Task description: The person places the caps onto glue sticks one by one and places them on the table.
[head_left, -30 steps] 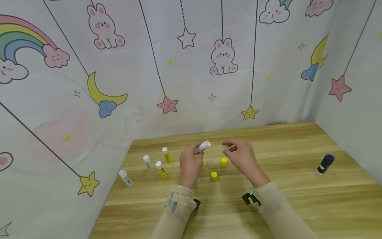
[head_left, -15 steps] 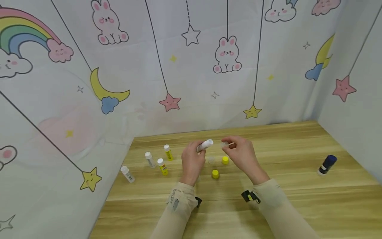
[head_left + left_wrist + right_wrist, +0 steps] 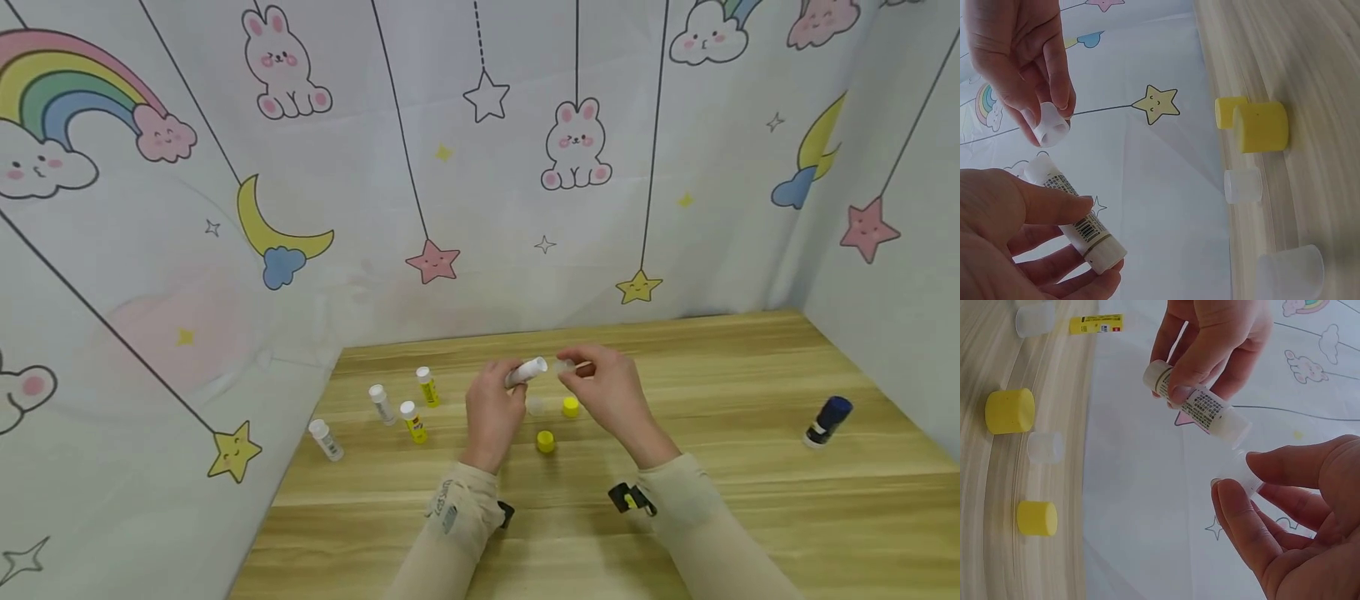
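Note:
My left hand (image 3: 492, 417) grips a white glue stick (image 3: 529, 370) with small print and a barcode (image 3: 1090, 228) on its label. The stick is tilted, its uncapped end pointing up toward my right hand (image 3: 607, 390). Between thumb and fingertips, my right hand pinches a translucent white cap (image 3: 1052, 127), its hollow side facing the stick. Only a small gap separates cap and stick in the left wrist view. Below the hands, two yellow caps (image 3: 571, 407) and a translucent cap (image 3: 1045, 447) sit on the table, with another translucent cap (image 3: 1291, 275) nearer the left wrist camera.
On the left of the wooden table (image 3: 720, 533) stand white glue sticks (image 3: 382, 405) and yellow glue sticks (image 3: 413, 422), all white at the top. A dark-blue-topped glue stick (image 3: 828, 421) stands far right. A printed cloth (image 3: 480, 208) hangs behind the table's back edge.
My left hand has moved slightly right with the glue stick, narrowing the gap to the cap. The right hand stays nearly where it was. The head view has shifted a little.

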{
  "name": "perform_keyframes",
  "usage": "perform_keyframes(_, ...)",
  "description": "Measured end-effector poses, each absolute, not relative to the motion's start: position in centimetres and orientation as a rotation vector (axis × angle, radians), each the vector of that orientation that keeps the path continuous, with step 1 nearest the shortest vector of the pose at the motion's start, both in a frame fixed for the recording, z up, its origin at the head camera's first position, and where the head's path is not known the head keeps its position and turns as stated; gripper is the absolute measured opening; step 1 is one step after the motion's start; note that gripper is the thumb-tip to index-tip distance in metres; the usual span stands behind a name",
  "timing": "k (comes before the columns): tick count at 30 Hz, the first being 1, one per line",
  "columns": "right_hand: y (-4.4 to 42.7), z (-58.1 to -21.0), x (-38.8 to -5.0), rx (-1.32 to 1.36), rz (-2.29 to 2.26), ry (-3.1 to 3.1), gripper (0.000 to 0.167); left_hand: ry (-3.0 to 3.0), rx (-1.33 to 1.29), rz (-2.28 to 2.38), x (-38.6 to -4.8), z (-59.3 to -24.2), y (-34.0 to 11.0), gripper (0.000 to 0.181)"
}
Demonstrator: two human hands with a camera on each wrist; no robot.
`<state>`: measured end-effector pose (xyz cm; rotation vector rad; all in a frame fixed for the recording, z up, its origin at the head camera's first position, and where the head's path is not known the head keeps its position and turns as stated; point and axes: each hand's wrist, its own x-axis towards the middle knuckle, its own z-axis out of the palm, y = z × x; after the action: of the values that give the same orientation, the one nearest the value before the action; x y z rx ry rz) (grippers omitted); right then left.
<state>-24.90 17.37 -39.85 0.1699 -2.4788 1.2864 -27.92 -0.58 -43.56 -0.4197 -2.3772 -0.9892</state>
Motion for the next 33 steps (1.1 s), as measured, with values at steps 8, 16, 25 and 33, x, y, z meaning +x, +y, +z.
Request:
perform_keyframes(8, 17.5, -39.8, -24.5, 0.163, 1.34, -2.481, 0.024, -2.392, -0.435, -0.955, -27.5, -43.6, -0.3, 0.025)
perform_keyframes(16, 17.1, -39.5, -24.5, 0.177, 1.348, -2.469, 0.024, -2.377, -0.479, -0.94, -27.3, -43.5, -0.2, 0.026)
perform_keyframes(25, 16.9, -39.4, -24.7, 0.203, 1.349, -2.431, 0.023, -2.362, -0.508, -0.908, -27.0, -42.9, -0.1, 0.027)
perform_keyframes(33, 16.7, -39.3, -24.5, 0.186, 1.389, -2.427, 0.022, -2.367, -0.511, -0.905, -26.6, -42.6, 0.1, 0.027)
